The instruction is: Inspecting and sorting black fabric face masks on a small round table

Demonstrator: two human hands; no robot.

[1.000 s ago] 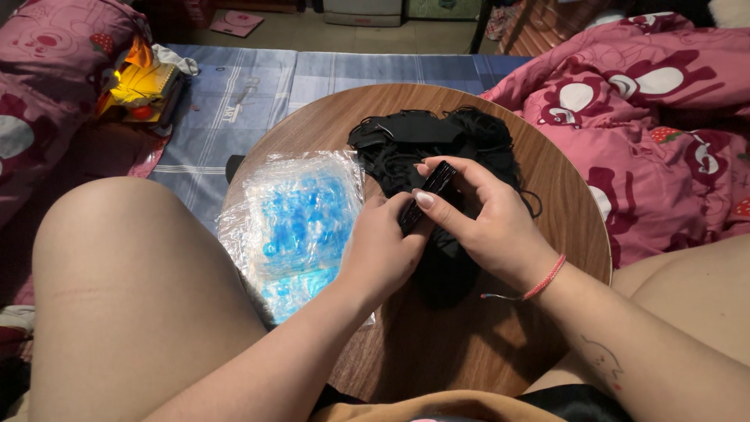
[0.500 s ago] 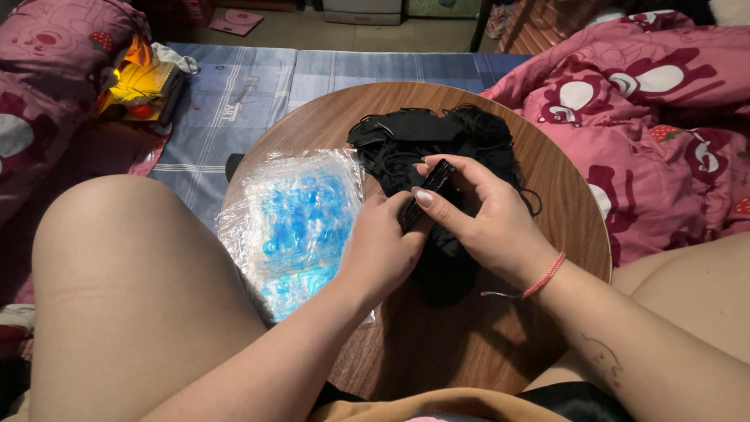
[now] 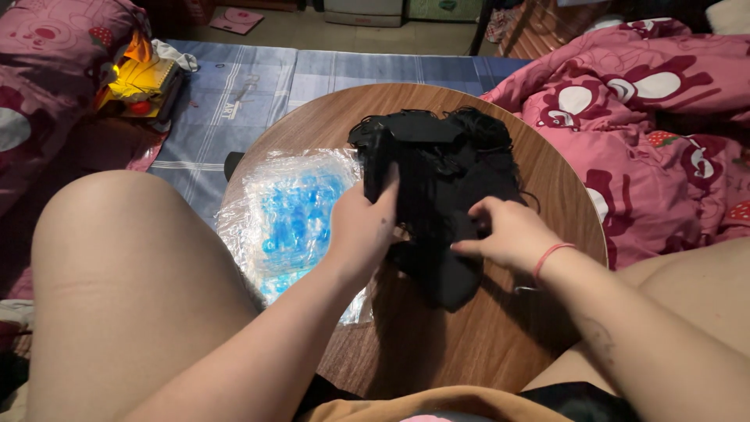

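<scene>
Fingers of the left hand (image 3: 361, 227) are clamped on the near-left edge of a black fabric pile (image 3: 437, 180), lifting a strip whose long axis runs away from the person. Right hand (image 3: 508, 233) fingers lie spread flat on the pile's near end. Left of the fingers, a clear bag of blue pieces (image 3: 293, 215) rests on the round wooden desk (image 3: 437, 344).

black fabric pieces (image 3: 437, 180), heaped with thin straps, on round wooden table (image 3: 484, 344)
</scene>
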